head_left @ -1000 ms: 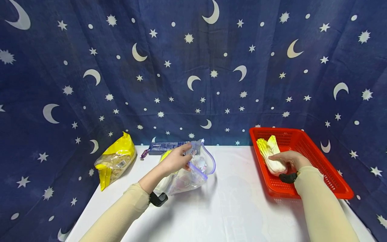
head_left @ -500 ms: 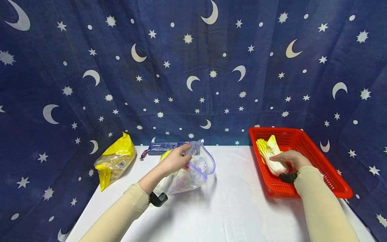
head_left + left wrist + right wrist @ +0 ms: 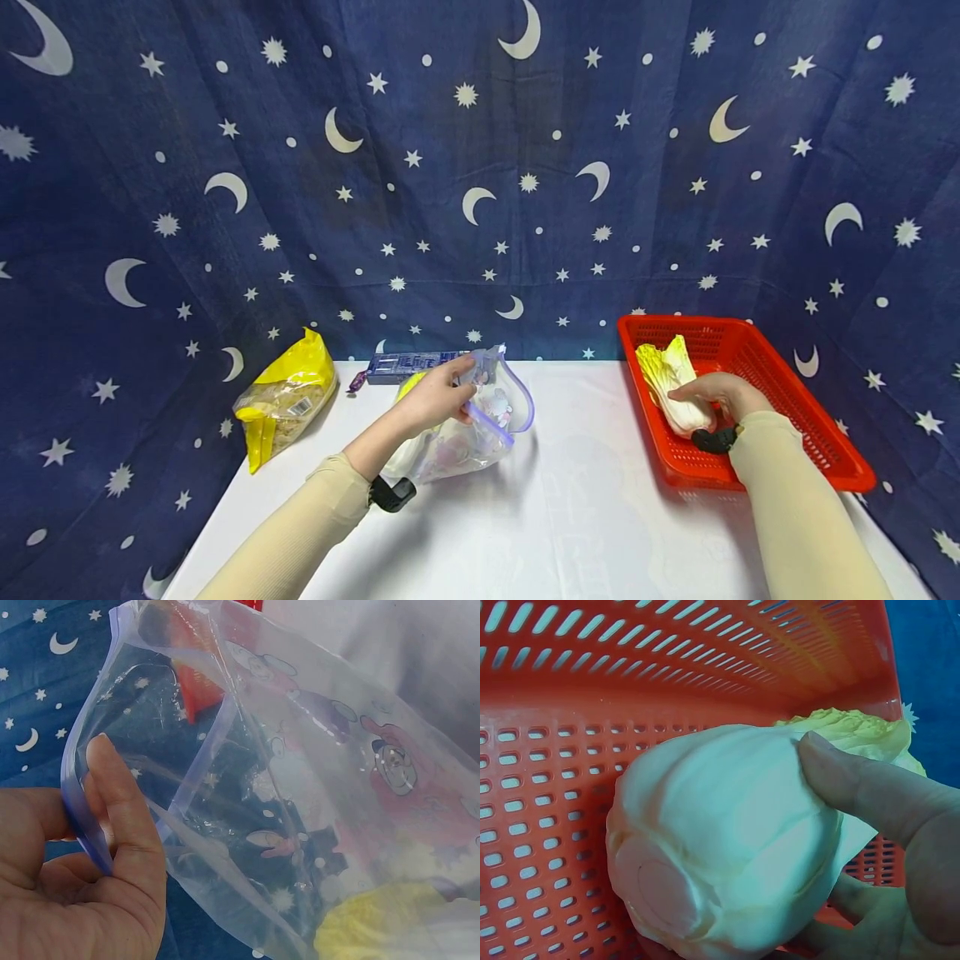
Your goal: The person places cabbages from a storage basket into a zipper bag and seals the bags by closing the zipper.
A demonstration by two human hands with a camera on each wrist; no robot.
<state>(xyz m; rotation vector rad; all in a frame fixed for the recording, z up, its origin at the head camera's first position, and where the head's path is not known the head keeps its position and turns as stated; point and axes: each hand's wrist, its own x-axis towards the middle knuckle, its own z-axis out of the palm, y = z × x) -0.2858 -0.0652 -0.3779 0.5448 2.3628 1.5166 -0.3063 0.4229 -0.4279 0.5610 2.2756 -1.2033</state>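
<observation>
My left hand (image 3: pixel 437 397) pinches the purple zip edge of a clear printed zip bag (image 3: pixel 465 446), whose mouth gapes toward the right. Inside the bag lies something yellow and pale (image 3: pixel 382 922), partly hidden by the plastic; its kind is hard to tell. In the red basket (image 3: pixel 806 400) my right hand (image 3: pixel 723 393) grips a napa cabbage (image 3: pixel 678 400). Thumb and fingers lie on either side of its white base, as the right wrist view shows. The yellow leafy end points to the back left of the basket.
A yellow snack-like bag (image 3: pixel 288 400) with a clear window stands at the table's left edge. Behind the zip bag lie a dark blue box (image 3: pixel 405 365) and a small purple wrapped piece (image 3: pixel 357 382). The white table (image 3: pixel 592 500) meets a blue star-and-moon curtain (image 3: pixel 420 167).
</observation>
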